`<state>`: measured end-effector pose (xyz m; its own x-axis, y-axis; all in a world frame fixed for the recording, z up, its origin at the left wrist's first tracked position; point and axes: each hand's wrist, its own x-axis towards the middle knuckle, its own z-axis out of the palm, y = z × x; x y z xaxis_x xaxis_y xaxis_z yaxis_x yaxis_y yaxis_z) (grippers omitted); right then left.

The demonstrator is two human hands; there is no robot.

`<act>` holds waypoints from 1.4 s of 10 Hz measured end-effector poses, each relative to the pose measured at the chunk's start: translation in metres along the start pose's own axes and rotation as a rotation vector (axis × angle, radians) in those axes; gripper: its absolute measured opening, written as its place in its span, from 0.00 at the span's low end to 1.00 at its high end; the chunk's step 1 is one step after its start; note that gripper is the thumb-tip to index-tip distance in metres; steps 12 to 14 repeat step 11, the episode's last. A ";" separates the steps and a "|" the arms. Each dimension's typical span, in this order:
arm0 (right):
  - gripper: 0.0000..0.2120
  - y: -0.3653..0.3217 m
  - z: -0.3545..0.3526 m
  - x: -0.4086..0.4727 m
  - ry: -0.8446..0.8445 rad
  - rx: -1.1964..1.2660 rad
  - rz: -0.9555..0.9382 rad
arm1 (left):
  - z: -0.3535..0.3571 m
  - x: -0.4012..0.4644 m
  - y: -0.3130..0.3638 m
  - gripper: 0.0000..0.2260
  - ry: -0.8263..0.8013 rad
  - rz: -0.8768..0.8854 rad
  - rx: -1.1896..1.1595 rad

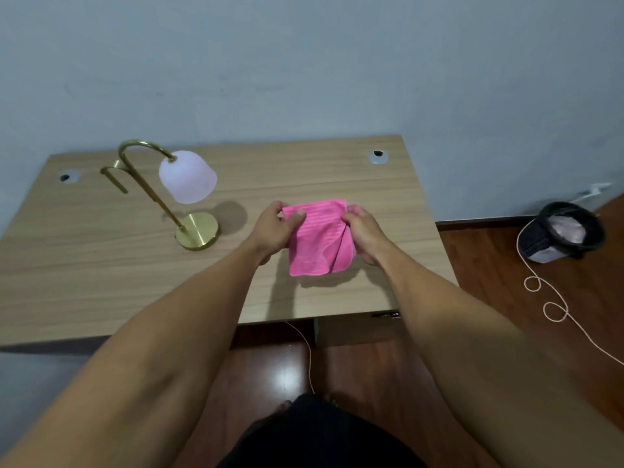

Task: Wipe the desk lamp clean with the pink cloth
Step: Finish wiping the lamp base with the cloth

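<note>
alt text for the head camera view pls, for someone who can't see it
Both hands, left hand and right hand, hold a pink cloth above a wooden desk. A brass desk lamp with a white shade stands untouched to the left.

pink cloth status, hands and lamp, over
Left hand and right hand both gripping the ribbed pink cloth, held above the wooden desk. Brass desk lamp with frosted white shade untouched, to the left. Path clear.

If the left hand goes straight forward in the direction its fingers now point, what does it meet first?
The left hand points toward the far edge of the wooden desk, gripping the pink cloth. The way looks free up to the wall. The desk lamp stands off to its left, though depth is unclear.
</note>
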<state>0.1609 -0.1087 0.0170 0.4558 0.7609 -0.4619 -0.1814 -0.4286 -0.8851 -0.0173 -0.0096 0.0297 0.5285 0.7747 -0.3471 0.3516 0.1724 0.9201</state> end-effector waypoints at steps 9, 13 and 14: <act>0.13 0.092 -0.067 0.056 0.236 -0.601 0.005 | 0.097 0.069 -0.109 0.05 0.037 -0.158 0.318; 0.16 0.092 -0.072 0.040 0.281 -0.782 -0.069 | 0.085 0.058 -0.108 0.13 0.049 -0.240 0.345; 0.16 0.092 -0.072 0.040 0.281 -0.782 -0.069 | 0.085 0.058 -0.108 0.13 0.049 -0.240 0.345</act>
